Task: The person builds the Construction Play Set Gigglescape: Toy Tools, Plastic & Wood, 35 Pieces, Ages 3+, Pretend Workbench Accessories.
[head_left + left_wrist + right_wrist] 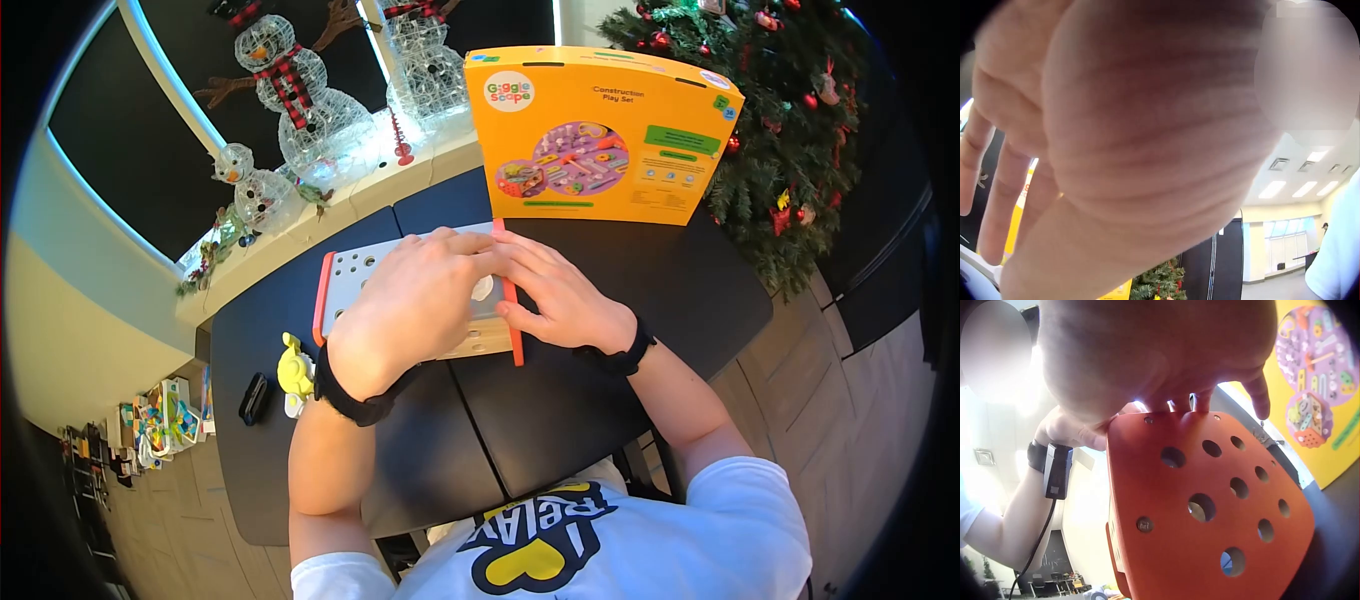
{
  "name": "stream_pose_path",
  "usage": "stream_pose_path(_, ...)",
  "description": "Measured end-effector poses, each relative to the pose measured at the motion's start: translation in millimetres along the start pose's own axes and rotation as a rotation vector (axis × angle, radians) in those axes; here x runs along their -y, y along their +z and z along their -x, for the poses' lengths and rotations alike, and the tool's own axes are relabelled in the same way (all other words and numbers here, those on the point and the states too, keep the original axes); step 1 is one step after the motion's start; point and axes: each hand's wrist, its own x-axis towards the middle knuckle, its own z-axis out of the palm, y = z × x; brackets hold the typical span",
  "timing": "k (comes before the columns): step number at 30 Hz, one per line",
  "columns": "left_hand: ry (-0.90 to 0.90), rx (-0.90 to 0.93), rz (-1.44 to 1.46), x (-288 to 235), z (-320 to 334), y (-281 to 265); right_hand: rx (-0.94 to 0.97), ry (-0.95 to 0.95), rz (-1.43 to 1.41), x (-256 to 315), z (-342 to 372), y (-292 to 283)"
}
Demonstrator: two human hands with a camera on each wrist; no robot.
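Observation:
A toy workbench box [352,272] lies on the table, with a grey top full of holes, a pale wooden side and orange-red end panels. My left hand [412,295] reaches over the top, its fingertips close to those of my right hand [565,295]. In the left wrist view, several left fingers [1000,206] look straight. The right fingers rest on the top edge by the perforated orange-red end panel [1241,512]. A white round piece [483,288] shows on the top between the hands. What lies under the left fingertips is hidden.
A yellow-orange play set box [590,110] stands upright at the back of the dark table [560,400]. A yellow-and-white toy [294,372] and a small black case [255,398] lie left. Wire snowmen [290,90] line the windowsill; a decorated Christmas tree [790,140] stands right.

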Motion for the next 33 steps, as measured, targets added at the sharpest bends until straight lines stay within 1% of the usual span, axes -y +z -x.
stream_pose_path(2,-0.037,0.003,-0.030,-5,-2,-1,-0.002,0.000,0.003,0,-1,1)
stream_pose_path(5,-0.279,0.147,-0.131,-13,-11,3,0.003,-0.002,0.014,-2,-1,3)
stream_pose_path(8,-0.396,0.305,-0.169,-17,-21,5,0.012,-0.006,-0.004,-2,-1,1)
stream_pose_path(11,-0.407,0.328,-0.212,-16,-23,9,0.016,-0.004,0.000,-2,-1,0)
stream_pose_path(14,-0.133,0.247,-0.059,-3,-11,13,0.000,-0.002,0.018,-3,1,1)
stream_pose_path(17,-0.033,0.114,-0.060,0,-8,12,-0.012,0.004,0.001,0,1,0)
stream_pose_path(20,-0.221,0.128,-0.063,-12,-11,-2,-0.004,0.001,0.004,-2,0,1)
stream_pose_path(23,-0.412,0.250,-0.195,-16,-21,-5,0.002,-0.021,0.020,-2,-1,1)
stream_pose_path(26,-0.349,0.164,-0.230,-16,-20,0,0.014,-0.025,0.019,-2,0,0)
stream_pose_path(29,-0.346,0.329,-0.225,-13,-23,2,0.018,-0.011,0.019,0,-1,-2)
stream_pose_path(32,-0.021,0.200,0.019,2,-10,0,-0.001,0.003,0.024,0,1,0)
stream_pose_path(33,-0.025,0.180,0.050,3,-9,1,-0.012,0.013,0.022,-1,2,2)
